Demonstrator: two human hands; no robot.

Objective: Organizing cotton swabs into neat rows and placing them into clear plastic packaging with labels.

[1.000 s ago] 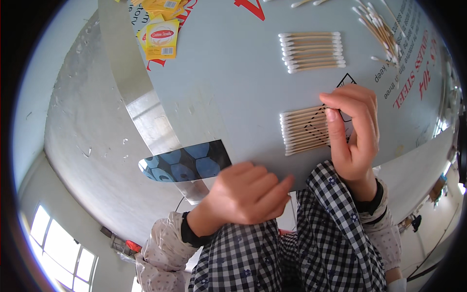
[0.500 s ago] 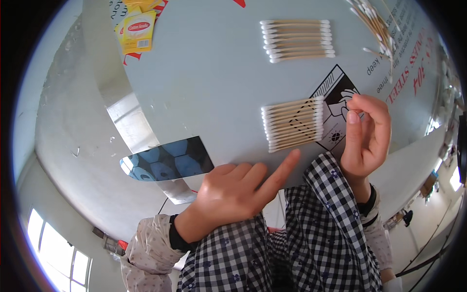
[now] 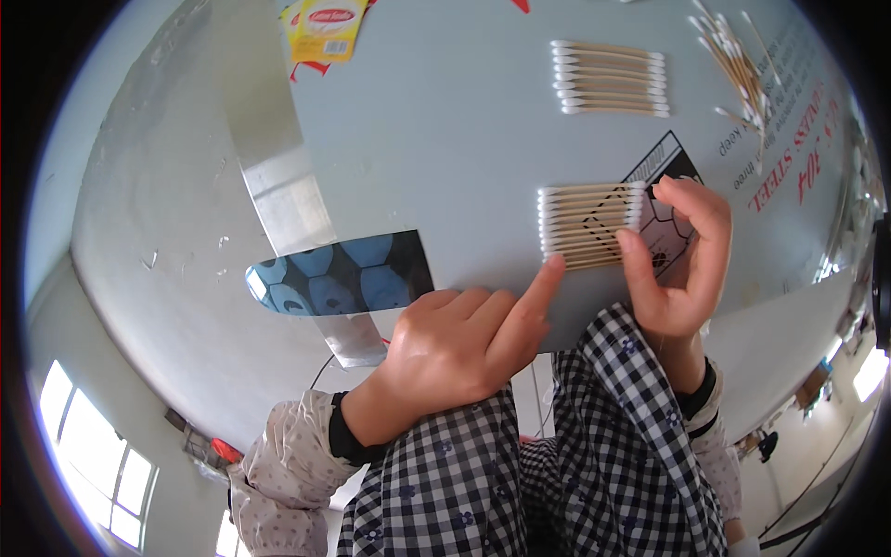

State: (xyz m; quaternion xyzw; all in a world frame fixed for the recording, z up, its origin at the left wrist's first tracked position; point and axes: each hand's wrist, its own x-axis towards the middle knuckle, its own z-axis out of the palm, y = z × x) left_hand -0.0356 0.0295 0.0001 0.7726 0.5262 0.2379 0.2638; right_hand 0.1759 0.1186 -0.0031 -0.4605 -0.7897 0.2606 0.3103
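A row of double-ended cotton swabs lies side by side on the grey table top, near the front edge. My left hand is at its lower left. The index finger is stretched out with its tip at the lowest swab's left end, while the other fingers are curled loosely, holding nothing. At the right ends of the row is my right hand, with thumb and index finger spread apart. Its thumb tip touches or nearly touches the lower right ends, and the index tip is by the upper right corner. Nothing shows between these fingers.
A second row of swabs lies farther back. Loose swabs are heaped at the back right. Yellow packets lie at the back left. A dark card with blue hexagons sits left of my left hand, over a shiny strip.
My right hand has moved left onto the right ends of the near row, its thumb and index finger spreading apart. My left index fingertip has come up to the row's lower left corner. The view has shifted.
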